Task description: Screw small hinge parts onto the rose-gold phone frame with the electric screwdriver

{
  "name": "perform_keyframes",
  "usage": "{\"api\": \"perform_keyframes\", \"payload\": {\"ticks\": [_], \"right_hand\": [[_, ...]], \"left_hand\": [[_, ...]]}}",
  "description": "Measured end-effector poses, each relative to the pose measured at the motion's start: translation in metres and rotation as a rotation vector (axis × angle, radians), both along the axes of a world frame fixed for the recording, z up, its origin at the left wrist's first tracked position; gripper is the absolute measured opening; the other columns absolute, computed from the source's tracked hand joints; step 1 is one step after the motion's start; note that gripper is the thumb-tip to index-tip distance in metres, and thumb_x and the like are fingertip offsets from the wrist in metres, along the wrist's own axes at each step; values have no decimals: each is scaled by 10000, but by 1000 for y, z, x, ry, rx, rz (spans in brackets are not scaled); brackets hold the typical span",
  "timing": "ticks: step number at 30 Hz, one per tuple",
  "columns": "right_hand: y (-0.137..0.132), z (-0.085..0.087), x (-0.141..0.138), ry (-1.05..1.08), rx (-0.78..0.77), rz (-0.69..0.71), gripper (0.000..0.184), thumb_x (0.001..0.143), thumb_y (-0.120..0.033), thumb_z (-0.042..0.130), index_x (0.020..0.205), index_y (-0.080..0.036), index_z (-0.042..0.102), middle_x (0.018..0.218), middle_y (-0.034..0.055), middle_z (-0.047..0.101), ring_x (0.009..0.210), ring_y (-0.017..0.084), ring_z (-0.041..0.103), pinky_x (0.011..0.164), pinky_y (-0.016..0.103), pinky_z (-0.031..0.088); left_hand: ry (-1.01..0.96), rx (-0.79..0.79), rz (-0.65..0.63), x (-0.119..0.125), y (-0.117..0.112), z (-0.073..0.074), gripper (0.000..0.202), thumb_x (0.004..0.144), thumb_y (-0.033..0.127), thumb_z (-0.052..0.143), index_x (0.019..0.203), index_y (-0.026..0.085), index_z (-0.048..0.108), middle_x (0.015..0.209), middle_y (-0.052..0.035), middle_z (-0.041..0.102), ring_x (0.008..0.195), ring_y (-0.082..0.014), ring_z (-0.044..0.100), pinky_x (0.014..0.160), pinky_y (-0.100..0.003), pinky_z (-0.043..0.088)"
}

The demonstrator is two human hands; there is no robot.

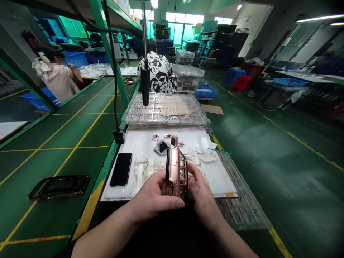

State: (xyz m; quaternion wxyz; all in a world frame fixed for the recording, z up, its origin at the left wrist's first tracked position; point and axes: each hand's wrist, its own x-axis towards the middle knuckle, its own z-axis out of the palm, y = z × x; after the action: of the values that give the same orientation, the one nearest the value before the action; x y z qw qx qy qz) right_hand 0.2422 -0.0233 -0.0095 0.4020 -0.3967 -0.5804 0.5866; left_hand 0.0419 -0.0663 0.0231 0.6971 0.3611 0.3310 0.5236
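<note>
Both hands hold a copper-coloured model car body (175, 166) above the front of the white work board. It is turned on end, with its window frames to the right and a black strip along its left edge. My left hand (158, 193) is closed round its lower left, thumb across the near end. My right hand (199, 184) grips the window-frame side, its fingertips partly hidden behind the frames. Just beyond lie a small plastic bag (162, 147) with black pieces and a small copper-coloured part (155, 137). Crumpled whitish cloth (141, 170) spreads beneath the hands.
A black phone (120, 169) lies at the board's left. Clear plastic trays (166, 109) stand behind it, under a hanging black tool (146, 86). A green conveyor belt (61, 143) on the left carries a dark glossy frame (59, 187). Two people sit further off.
</note>
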Motion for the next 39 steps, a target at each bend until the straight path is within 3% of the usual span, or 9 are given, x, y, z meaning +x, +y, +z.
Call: {"api": "perform_keyframes", "payload": {"ticks": [6,10,15,19,22,26,31,36,39], "right_hand": [[-10,-9,-18,342,-347,297,707,1166,-830,559,1432,-205,755,1515,124,657,1480,340,559,1337,470,397],[-9,-7,-20,355,-328,266,620,1143,-773,681,1376,-206,777,1393,114,707,1392,309,610,1259,405,471],[-5,6,-15,401,-319,262,545,1163,-700,695,1455,-240,709,1357,115,717,1237,292,698,1083,373,592],[-10,6,-3,182,-51,37,616,1154,-640,732,1643,-293,590,1538,119,628,1420,344,615,1262,488,509],[-21,6,8,25,225,-86,715,1068,-529,880,1671,-311,562,1633,122,546,1520,371,528,1335,516,431],[-32,17,11,325,-118,181,694,1048,-471,935,1615,-330,561,1348,96,694,1106,255,734,966,358,647],[-33,31,3,479,-471,534,430,997,-378,1003,1318,-220,765,1265,76,726,1224,235,714,1092,315,579],[-31,25,6,307,-364,485,344,1083,-479,890,1127,-149,802,1049,74,735,782,141,678,681,188,573],[-27,20,9,337,-503,456,485,1130,-609,802,1153,-127,764,859,59,729,550,101,596,472,137,463]], "left_hand": [[-162,-34,47,7,-8,3,373,712,153,1059,1002,189,826,1078,-40,766,989,-160,717,925,-268,554],[-131,6,64,4,-10,3,435,711,320,1094,1043,184,848,1094,-64,765,994,-187,714,910,-279,563],[6,-20,91,4,-12,2,465,991,581,844,1243,191,821,1054,-97,783,887,-192,734,783,-277,583],[104,50,204,8,-11,3,572,996,415,880,1519,313,673,1504,-102,725,1364,-290,707,1179,-392,570],[47,108,287,8,-11,2,921,865,613,961,1645,364,539,1680,-118,603,1501,-377,626,1224,-469,571],[-34,21,270,6,-9,4,1081,729,768,978,1633,350,559,1648,-151,622,1391,-422,703,1056,-474,673],[-18,-108,227,13,-5,4,637,925,631,893,1400,239,730,1340,-143,778,1114,-290,815,905,-334,672],[-31,-145,42,12,-25,-14,934,852,838,837,1563,263,653,1535,-205,714,1336,-403,751,1079,-473,644],[-69,-228,-90,8,-44,-28,1206,740,792,956,1729,310,462,1440,-219,765,1126,-401,835,924,-473,687]]}}
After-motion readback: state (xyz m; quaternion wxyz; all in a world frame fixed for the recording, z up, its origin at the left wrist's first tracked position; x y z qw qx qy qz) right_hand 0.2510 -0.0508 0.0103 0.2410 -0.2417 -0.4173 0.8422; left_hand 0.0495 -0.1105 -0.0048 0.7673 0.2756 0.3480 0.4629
